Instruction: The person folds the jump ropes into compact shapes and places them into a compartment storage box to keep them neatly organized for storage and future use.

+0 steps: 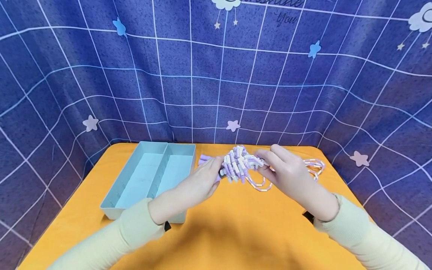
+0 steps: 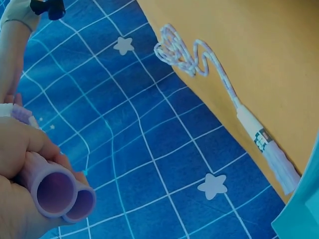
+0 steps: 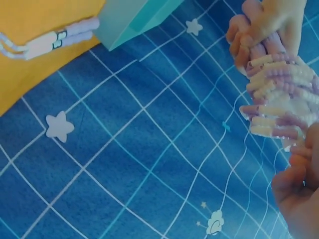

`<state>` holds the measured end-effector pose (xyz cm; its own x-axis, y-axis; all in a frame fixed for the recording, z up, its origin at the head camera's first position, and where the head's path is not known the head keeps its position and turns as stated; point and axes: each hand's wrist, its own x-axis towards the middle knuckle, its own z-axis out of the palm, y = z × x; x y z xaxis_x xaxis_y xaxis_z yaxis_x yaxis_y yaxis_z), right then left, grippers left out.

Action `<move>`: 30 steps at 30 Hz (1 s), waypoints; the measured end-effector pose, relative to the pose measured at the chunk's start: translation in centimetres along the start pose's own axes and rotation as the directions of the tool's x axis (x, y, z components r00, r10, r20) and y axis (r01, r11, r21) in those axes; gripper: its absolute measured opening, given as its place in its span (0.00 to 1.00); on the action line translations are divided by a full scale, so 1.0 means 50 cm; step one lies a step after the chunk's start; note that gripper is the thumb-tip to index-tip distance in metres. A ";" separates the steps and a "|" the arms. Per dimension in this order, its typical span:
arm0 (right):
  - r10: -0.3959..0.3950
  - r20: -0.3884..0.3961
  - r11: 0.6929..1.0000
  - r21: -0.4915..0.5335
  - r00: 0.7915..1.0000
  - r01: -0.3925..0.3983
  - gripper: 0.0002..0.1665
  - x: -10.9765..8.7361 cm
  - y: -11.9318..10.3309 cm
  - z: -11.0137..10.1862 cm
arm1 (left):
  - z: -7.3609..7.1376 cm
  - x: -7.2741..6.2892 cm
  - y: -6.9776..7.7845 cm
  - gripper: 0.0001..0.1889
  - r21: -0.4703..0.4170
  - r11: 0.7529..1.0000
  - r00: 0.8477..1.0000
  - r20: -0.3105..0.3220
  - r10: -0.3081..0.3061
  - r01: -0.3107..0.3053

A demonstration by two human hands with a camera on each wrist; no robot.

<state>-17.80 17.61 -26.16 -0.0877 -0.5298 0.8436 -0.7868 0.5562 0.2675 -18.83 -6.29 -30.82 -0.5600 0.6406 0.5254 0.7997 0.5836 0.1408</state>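
A beaded jump rope in purple and white is held up between both hands, its strands wound in a bundle. My left hand grips its two purple handles, whose hollow ends show in the left wrist view. At the other end of the bundle, my right hand pinches the beaded strands; its fingers partly hide them. A second jump rope of the same colours lies on the table behind, handles close to the tray and beaded cord in loose loops.
On the left of the orange-covered table stands a light blue tray with two compartments. A dark blue curtain with a white grid and stars rises behind the table and along its sides.
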 end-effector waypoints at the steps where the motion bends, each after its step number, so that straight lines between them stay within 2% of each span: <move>1: 0.022 0.011 0.999 0.028 1.000 -0.022 0.11 0.001 0.001 0.000 | 0.000 0.000 -0.001 0.23 0.009 1.000 1.000 -0.001 0.000 0.000; 4: 0.084 0.063 0.984 0.153 0.994 -0.093 0.08 0.005 0.006 -0.004 | -0.002 0.000 -0.007 0.23 0.034 0.999 1.000 -0.008 -0.005 0.006; 6: 0.116 0.128 0.955 0.258 0.985 -0.146 0.08 0.008 0.010 -0.010 | -0.004 0.000 -0.010 0.24 0.053 0.999 1.000 -0.013 -0.010 0.011; 8: 0.143 0.227 0.909 0.355 0.963 -0.219 0.09 0.011 0.012 -0.018 | -0.006 -0.001 -0.013 0.25 0.060 0.998 1.000 -0.011 -0.012 0.013; 10: 0.162 0.353 0.828 0.459 0.921 -0.321 0.09 0.013 0.015 -0.027 | -0.006 -0.002 -0.016 0.25 0.072 0.997 1.000 -0.005 -0.009 0.009; 12: 0.167 0.479 0.722 0.536 0.862 -0.437 0.09 0.013 0.019 -0.037 | -0.005 -0.004 -0.019 0.25 0.075 0.997 1.000 0.005 -0.005 0.005; 15: 0.132 0.610 0.531 0.622 0.781 -0.576 0.08 0.012 0.029 -0.044 | -0.003 -0.007 -0.022 0.24 0.076 0.997 1.000 0.015 0.003 -0.004; 16: 0.116 0.632 0.492 0.634 0.766 -0.597 0.09 0.012 0.033 -0.045 | -0.002 -0.008 -0.023 0.24 0.075 0.997 1.000 0.018 0.005 -0.006; 18: 0.093 0.650 0.455 0.646 0.754 -0.613 0.10 0.009 0.040 -0.044 | -0.001 -0.009 -0.024 0.24 0.069 0.998 1.000 0.023 0.011 -0.013; 19: 0.087 0.655 0.442 0.650 0.750 -0.619 0.10 0.008 0.043 -0.043 | -0.001 -0.009 -0.025 0.25 0.064 0.998 1.000 0.025 0.013 -0.015; 22: 0.105 0.657 0.481 0.623 0.746 -0.616 0.10 0.004 0.047 -0.040 | -0.002 -0.008 -0.025 0.25 0.059 0.998 0.999 0.037 0.017 -0.019; 23: 0.119 0.659 0.489 0.612 0.743 -0.621 0.10 0.003 0.048 -0.039 | -0.003 -0.007 -0.025 0.25 0.060 0.998 0.999 0.038 0.017 -0.020; 24: 0.133 0.661 0.480 0.609 0.738 -0.632 0.10 0.001 0.048 -0.038 | -0.004 -0.006 -0.025 0.25 0.064 0.998 0.999 0.039 0.016 -0.018; 26: 0.178 0.654 0.496 0.586 0.735 -0.641 0.11 -0.001 0.048 -0.036 | -0.006 -0.003 -0.024 0.26 0.083 0.996 0.999 0.036 0.010 -0.013; 28: 0.227 0.629 0.512 0.572 0.744 -0.640 0.14 -0.004 0.049 -0.034 | -0.008 -0.001 -0.024 0.27 0.104 0.995 0.999 0.034 -0.001 -0.002; 30: 0.265 0.587 0.562 0.551 0.765 -0.617 0.17 -0.007 0.049 -0.032 | -0.009 0.000 -0.024 0.27 0.120 0.993 0.999 0.033 -0.011 0.007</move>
<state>-18.71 20.18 -25.08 -0.6341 -0.6339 0.4429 -0.7245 0.2867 -0.6268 -19.69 -7.22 -30.61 -0.5757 0.6504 0.4955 0.7641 0.6436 0.0430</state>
